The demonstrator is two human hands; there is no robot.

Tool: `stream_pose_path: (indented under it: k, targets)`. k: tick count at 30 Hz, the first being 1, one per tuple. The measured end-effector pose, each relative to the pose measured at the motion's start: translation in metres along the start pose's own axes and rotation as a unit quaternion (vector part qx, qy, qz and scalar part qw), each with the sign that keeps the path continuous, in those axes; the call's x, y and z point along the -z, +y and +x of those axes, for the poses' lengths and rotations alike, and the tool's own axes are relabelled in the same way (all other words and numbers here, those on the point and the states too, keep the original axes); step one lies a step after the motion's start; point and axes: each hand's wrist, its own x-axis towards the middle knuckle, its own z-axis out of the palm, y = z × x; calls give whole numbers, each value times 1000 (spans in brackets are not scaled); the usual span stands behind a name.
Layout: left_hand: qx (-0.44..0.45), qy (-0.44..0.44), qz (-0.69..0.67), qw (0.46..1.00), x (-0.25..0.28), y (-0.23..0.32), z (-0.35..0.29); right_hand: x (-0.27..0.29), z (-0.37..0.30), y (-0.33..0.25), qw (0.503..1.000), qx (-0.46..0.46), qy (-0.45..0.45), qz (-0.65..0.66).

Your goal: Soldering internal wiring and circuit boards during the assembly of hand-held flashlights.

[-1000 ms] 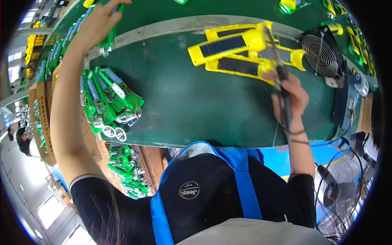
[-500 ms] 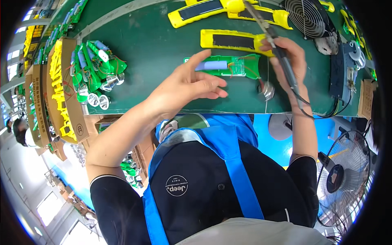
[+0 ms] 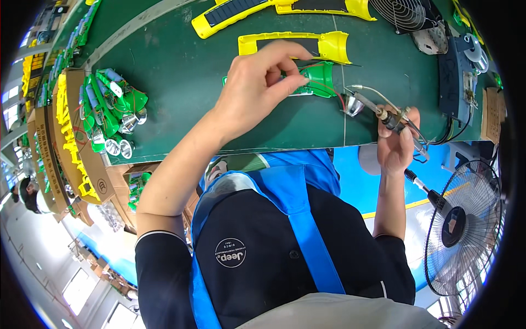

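My left hand [image 3: 257, 88] is over a green flashlight housing [image 3: 320, 79], hiding much of it. Its fingers are curled into a pinch, apparently on a thin wire; the fingertips partly hide the grip. Red wires run from the housing to a small silvery reflector lamp head [image 3: 353, 105] lying on the bench to its right. My right hand [image 3: 397, 140] is closed around a soldering iron [image 3: 390, 118] with a thin curved metal tube alongside. The iron points up and left, its tip close to the lamp head.
Yellow casings with dark panels, the nearest one [image 3: 334, 48], lie beyond the housing. Green lamp assemblies [image 3: 115, 104] are piled at left beside a cardboard box [image 3: 90, 137] with yellow parts. A blue-grey soldering station [image 3: 455, 77], a round-grilled fan [image 3: 402, 13] and a standing fan [image 3: 457, 225] are at right.
My left hand has gone from spread fingers to a pinch above the housing. My right hand has come nearer the bench's front edge, turning the iron's tip toward the lamp head.
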Motion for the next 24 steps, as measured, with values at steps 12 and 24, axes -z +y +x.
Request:
stream_pose_path:
  k: [12, 24]
  targets:
    - [-187, 12, 187, 964, 2, -10, -10, -29, 14, -8, 977, -15, -24, -213]
    - [-107, 15, 231, 967, -3, 2, -7, -36, 15, -7, 965, -42, -7, -260]
